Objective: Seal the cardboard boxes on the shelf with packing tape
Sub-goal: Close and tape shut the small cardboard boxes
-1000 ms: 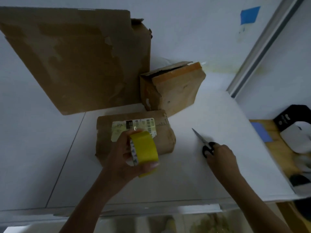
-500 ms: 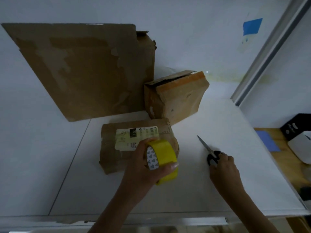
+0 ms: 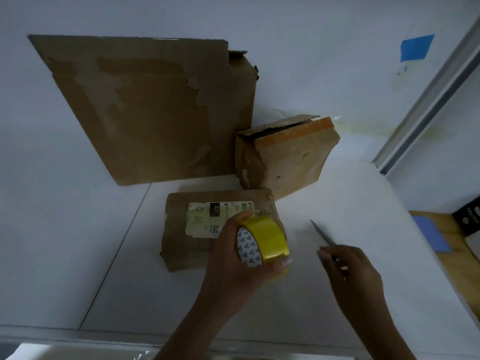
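The left hand (image 3: pixel 233 266) grips a yellow tape roll (image 3: pixel 267 237) beside a label (image 3: pixel 207 219) reading "231".

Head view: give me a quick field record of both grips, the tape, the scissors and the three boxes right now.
left-hand grip: holds yellow tape roll over the near right corner of labelled flat box
right-hand grip: fingers curled over the handles of the scissors; blade lies on shelf
labelled flat box: lying flat, nearest
small box: behind it, top flap ajar, orange strip along edge
large box: standing at back left
yellow tape on boxes: none visible
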